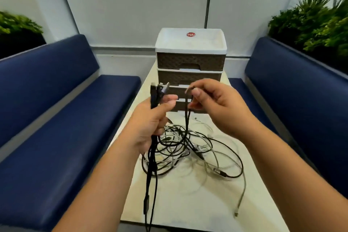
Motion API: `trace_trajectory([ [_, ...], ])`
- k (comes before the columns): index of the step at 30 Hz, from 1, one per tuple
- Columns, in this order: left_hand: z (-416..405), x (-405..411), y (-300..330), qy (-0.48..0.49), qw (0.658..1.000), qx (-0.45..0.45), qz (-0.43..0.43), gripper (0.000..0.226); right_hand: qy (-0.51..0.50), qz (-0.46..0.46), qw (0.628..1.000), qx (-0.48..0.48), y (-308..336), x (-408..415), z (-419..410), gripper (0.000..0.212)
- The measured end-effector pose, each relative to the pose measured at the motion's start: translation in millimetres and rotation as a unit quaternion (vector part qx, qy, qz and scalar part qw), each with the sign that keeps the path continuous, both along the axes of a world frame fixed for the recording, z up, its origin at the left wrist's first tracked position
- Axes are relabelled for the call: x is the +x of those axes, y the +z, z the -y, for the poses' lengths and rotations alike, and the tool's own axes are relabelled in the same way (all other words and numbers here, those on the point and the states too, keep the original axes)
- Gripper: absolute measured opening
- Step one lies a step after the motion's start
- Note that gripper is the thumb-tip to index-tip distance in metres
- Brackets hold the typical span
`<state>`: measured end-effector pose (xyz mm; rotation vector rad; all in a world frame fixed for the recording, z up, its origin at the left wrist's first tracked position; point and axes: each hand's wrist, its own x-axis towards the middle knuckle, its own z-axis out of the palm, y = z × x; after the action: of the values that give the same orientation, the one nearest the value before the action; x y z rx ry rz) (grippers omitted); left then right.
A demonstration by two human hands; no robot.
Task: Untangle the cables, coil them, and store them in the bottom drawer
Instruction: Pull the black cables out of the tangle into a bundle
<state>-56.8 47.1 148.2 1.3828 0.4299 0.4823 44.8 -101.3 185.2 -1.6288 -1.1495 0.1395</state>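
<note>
The left hand (150, 120) is gripping a bundle of black cables (153, 100), fingers curled round them, with their plug ends sticking up above the fist and their tails hanging down past the near edge of the surface (207, 203). The right hand (212, 103), held apart from the left at about 3 o'clock of it, is pinching one more black cable (186, 118) just below its end, between thumb and fingertips. That strand is running down into the tangle (188, 149) of black and pale cables lying on the surface at 6 o'clock of the drawer unit (190, 69).

The likeliest trouble, as I judge it, is that lifting this strand is going to drag the whole knot up with it, since it is disappearing under several crossing loops; pulling hard would be tightening the snarl rather than freeing it. The hanging tails could also be catching on the surface edge, and the loose pale cable (243, 192) trailing toward 5 o'clock could be slipping off the side.

The surface is a narrow, pale tabletop. The drawer unit, brown-fronted with a white top, is standing at its far end, at 12 o'clock, its drawers looking closed. Blue padded benches (62, 118) are flanking the surface at 9 and 3 o'clock, green plants (316, 22) are sitting behind them, and pale wall panels are closing the room at 12 o'clock.
</note>
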Motion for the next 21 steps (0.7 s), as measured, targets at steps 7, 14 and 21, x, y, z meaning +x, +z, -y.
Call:
trace_trajectory([
  [7,27,29,5,-0.007,0.999,0.049,0.004,0.024,0.059,-0.004,0.994,0.094,34,7,-6,0.017],
  [14,22,26,45,-0.029,0.997,0.003,0.078,0.026,0.015,-0.086,0.991,-0.105,-59,28,-15,0.023],
  [21,1,19,63,-0.02,0.989,-0.022,0.145,0.029,-0.061,-0.079,0.985,-0.138,-80,34,-33,0.009],
])
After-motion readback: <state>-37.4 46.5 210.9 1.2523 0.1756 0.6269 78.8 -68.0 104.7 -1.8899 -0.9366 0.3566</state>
